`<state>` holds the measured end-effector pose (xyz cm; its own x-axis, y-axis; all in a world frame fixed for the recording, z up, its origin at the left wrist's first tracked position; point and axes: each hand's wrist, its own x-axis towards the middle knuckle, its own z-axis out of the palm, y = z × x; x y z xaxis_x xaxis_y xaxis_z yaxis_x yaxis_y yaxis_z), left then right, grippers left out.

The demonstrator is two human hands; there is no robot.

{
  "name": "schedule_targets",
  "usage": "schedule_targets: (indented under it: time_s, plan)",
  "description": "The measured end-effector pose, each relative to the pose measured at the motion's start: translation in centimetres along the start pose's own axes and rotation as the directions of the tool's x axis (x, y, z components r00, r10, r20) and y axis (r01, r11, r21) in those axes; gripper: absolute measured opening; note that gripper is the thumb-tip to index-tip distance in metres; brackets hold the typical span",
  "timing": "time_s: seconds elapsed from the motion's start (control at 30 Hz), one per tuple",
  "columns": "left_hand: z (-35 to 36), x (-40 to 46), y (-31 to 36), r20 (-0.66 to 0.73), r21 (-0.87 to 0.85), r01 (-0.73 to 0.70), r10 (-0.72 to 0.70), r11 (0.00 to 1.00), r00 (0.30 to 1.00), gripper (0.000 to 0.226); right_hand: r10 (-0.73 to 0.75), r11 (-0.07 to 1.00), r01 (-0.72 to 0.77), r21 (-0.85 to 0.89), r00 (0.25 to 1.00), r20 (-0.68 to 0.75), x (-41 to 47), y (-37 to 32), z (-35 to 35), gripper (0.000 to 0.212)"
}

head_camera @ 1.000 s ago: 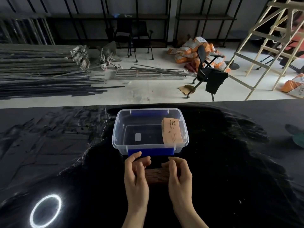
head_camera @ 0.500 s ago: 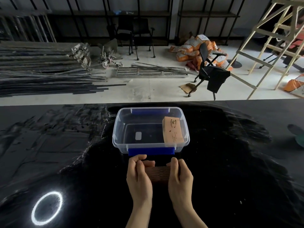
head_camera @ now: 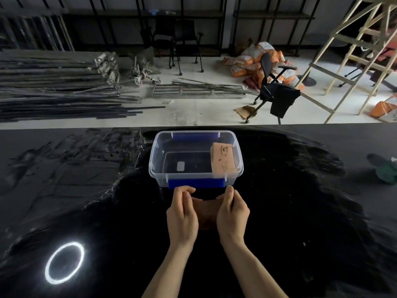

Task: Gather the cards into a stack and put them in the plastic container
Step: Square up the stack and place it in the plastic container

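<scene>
A brown stack of cards [head_camera: 208, 208] stands on edge on the black table, squeezed between my left hand [head_camera: 182, 214] and my right hand [head_camera: 232, 212]. Both hands grip its ends just in front of the clear plastic container [head_camera: 158, 145], which has blue clips at its near and far sides. Inside the container, against its right wall, leans a tan bundle of cards [head_camera: 223, 160] with dark print. My fingers hide much of the held stack.
The glossy black table [head_camera: 300, 211] reflects a ring light [head_camera: 64, 263] at the lower left. A green object [head_camera: 386, 171] lies at the right edge. Beyond the far edge is a floor with metal rods, chairs and a wooden ladder.
Both hands have closed in around the stack of cards and shifted slightly toward the container. The container and the bundle inside it have stayed put.
</scene>
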<state>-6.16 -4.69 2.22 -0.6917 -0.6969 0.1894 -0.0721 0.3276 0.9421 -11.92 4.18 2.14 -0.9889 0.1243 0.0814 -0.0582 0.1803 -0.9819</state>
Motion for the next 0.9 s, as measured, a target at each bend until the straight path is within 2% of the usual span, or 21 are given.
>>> schedule_targets:
  time_s: [0.07,0.1,0.13,0.2,0.3,0.4,0.47,0.5,0.53,0.6,0.67,0.73,0.9]
  plan:
    - [-1.3,-0.3,0.5,0.183,0.213,-0.223,0.185,0.951,0.966,0.024,-0.023,1.000,0.024,0.017,1.000,-0.012,-0.4,-0.2,-0.2,0.046]
    - [-1.8,0.2,0.7,0.311,0.282,-0.311,0.220,0.908,0.924,0.026,-0.044,0.999,0.044,0.016,0.999,-0.009,0.0,-0.5,0.0,0.047]
    - [-2.4,0.4,1.1,0.434,0.325,-0.364,0.205,0.873,0.877,0.031,-0.074,0.997,0.074,-0.001,0.997,0.009,0.2,-0.6,-0.2,0.047]
    - [-3.9,1.9,4.1,0.590,0.385,-0.446,0.156,0.808,0.792,0.046,-0.228,0.972,0.230,-0.051,0.973,0.034,1.3,-3.2,-0.1,0.045]
    - [-4.2,2.6,5.4,0.646,0.413,-0.429,0.074,0.803,0.759,0.060,-0.441,0.866,0.446,-0.225,0.894,0.073,2.6,-3.8,0.1,0.040]
    - [-4.2,1.9,5.6,0.591,0.385,-0.372,0.084,0.844,0.802,0.053,-0.492,0.829,0.503,-0.244,0.864,0.109,2.5,-4.4,-0.6,0.036]
    - [-4.4,1.6,5.2,0.538,0.325,-0.286,0.072,0.901,0.840,0.050,-0.384,0.913,0.397,-0.091,0.913,0.136,2.1,-5.4,-1.5,0.031]
    - [-4.5,1.5,5.0,0.502,0.273,-0.216,0.053,0.938,0.863,0.049,-0.276,0.961,0.269,0.058,0.941,0.199,2.1,-5.6,-2.1,0.029]
    - [-4.6,1.4,4.8,0.460,0.217,-0.139,0.024,0.966,0.888,0.049,-0.166,0.978,0.117,0.176,0.938,0.303,2.2,-5.5,-2.8,0.035]
    - [-4.8,1.3,4.6,0.370,0.084,0.015,-0.045,0.996,0.928,0.046,-0.043,0.965,-0.097,0.245,0.859,0.509,2.3,-5.0,-4.1,0.052]
    - [-4.8,1.5,4.3,0.332,-0.085,0.161,-0.125,0.983,0.935,0.041,-0.003,0.944,-0.213,0.251,0.757,0.654,2.0,-4.3,-4.6,0.044]
    - [-4.7,1.6,4.2,0.343,-0.146,0.234,-0.173,0.961,0.923,0.041,0.031,0.938,-0.256,0.232,0.731,0.682,1.5,-4.3,-4.4,0.033]
    - [-5.1,2.0,4.2,0.457,-0.125,0.307,-0.220,0.944,0.862,0.041,0.138,0.889,-0.381,0.255,0.753,0.644,1.2,-4.4,-3.8,0.020]
